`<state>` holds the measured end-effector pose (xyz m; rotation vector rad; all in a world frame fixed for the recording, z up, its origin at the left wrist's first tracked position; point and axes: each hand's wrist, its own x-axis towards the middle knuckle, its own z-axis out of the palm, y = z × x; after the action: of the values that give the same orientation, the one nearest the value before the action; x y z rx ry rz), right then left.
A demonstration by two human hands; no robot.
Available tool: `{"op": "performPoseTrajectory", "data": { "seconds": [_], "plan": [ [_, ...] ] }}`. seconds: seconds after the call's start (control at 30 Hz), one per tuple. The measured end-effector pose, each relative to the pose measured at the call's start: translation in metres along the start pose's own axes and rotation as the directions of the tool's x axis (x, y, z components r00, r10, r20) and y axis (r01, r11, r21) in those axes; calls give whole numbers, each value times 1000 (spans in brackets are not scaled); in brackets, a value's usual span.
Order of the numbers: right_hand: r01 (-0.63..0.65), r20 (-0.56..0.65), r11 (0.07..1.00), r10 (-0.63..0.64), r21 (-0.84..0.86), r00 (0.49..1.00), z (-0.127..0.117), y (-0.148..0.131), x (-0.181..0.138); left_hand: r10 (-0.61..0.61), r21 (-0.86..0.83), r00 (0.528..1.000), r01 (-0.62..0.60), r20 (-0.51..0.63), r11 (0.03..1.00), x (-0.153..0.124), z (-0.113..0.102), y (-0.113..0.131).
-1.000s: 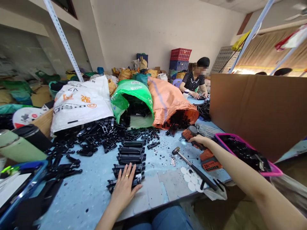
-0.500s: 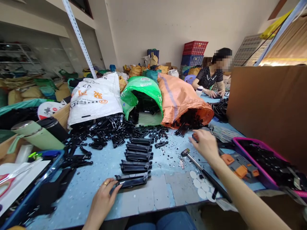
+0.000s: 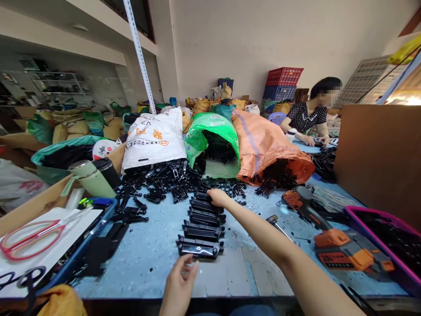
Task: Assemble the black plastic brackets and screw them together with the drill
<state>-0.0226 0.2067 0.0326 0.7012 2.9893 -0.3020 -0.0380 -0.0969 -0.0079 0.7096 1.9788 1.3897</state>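
- We judge that the work in hand is handling the row of black plastic parts (image 3: 200, 249), which lies on the desk (image 3: 148, 248), from near the middle of its near edge inward toward the far side.
- Our right hand (image 3: 217, 197) is at the far end of this row, fingers bent over the last part; they are hidden, so we cannot tell if the grip has hold of it.
- Our left hand (image 3: 182, 276) is at the near end, half open, thumb apart from the curled fingers; this grip seems empty, and we cannot tell if its fingertips touch the nearest part.
- The next move, we think, calls for light pressure from both ends, so that the parts stay side by side.
- Behind the row, loose black pieces (image 3: 158, 181) spill from the white sack (image 3: 153, 142) along the far side; they crowd the right hand.
- The green sack (image 3: 213, 119) and orange sack (image 3: 274, 138) stand beside it.
- Toward the right edge lie a hammer (image 3: 272, 218), partly behind our forearm, and a cordless drill (image 3: 332, 237); both could obstruct this arm.
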Motion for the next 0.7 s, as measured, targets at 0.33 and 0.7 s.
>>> {"op": "performPoseTrajectory", "data": {
  "seconds": [0.33,0.7],
  "plan": [
    [-37,271,947,-54,320,961,-5,-3,-6,-586,-641,713,663,384,386,-1,15,44],
    [-226,322,808,47,545,945,27,-8,-25,-464,-773,874,395,148,497,13,44,44]
  ]
}}
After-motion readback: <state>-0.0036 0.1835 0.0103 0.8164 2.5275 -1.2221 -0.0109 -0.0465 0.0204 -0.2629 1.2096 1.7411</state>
